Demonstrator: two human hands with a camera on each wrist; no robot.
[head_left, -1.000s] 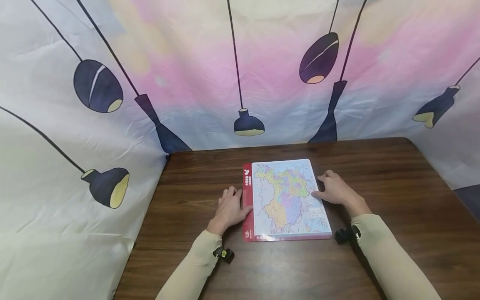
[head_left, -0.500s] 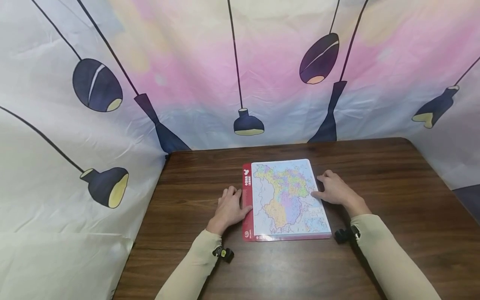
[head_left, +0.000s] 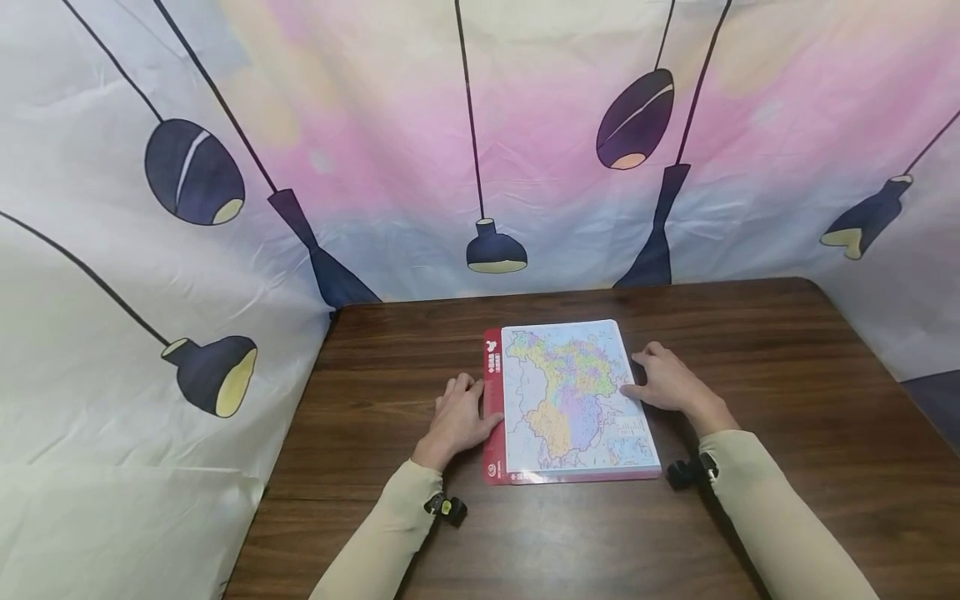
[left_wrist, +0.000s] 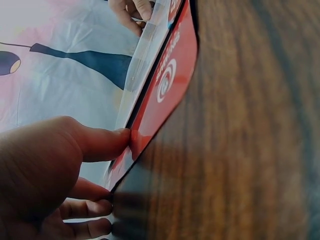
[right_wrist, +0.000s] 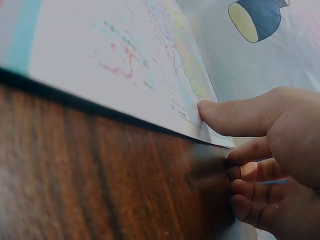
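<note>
Lying flat on the dark wood bench [head_left: 750, 358], roughly central, a map board [head_left: 566, 400] with a red strip down its left margin and a coloured map across the rest; long edges run away from the person

Left hand [head_left: 459, 418] at the board's left edge, palm down on the bench. Thumb laid against the red strip about midway along that edge; left wrist view shows the thumb tip pressing the red margin [left_wrist: 160, 95] while the other fingers [left_wrist: 87, 207] curl loosely underneath at the board's rim. Whether those fingers have the edge hooked: cannot tell

Right hand [head_left: 667, 385] at the board's right edge, opposite the left hand and a little farther from the person. Thumb tip on the map face just inside the edge; right wrist view shows the remaining fingers [right_wrist: 250, 180] bent and tucked against the side of the board where it meets the bench. A pinch of the edge between thumb and fingers

Both forearms in beige sleeves, a small black clip at each wrist

Behind and to both sides of the board, a pale pink-and-blue fabric backdrop [head_left: 450, 142] printed with dark hanging lamps, rising from the bench's far and left edges
</note>
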